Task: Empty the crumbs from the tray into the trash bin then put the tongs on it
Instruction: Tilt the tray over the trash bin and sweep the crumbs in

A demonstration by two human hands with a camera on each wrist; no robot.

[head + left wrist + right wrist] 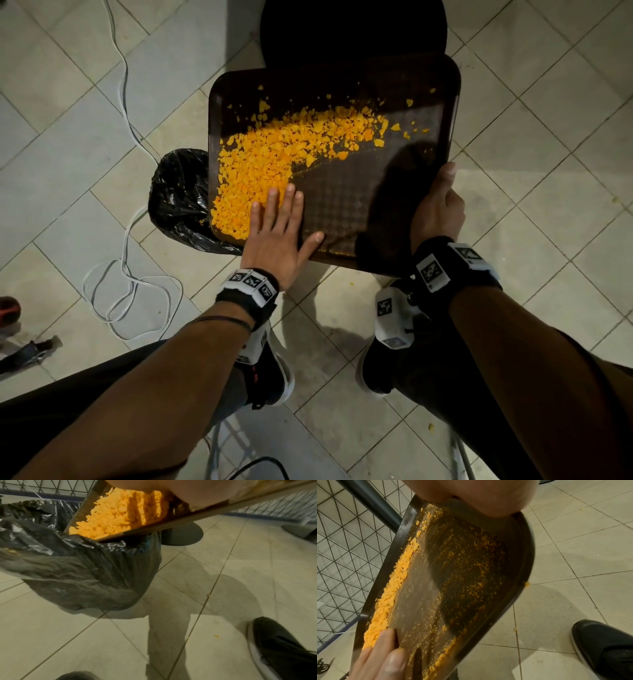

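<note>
Over the trash bin (178, 195) with its black liner, the brown tray (394, 102) tilted, its low corner above the opening. Orange crumbs (274, 161) lay heaped toward that corner (loose and light, likely to scatter). The right hand (436, 209) gripped the tray's right rim, a sound hold on a stiff, probably light board; the left hand (281, 236) lay flat, fingers spread, against the crumbs. No tongs showed.
</note>
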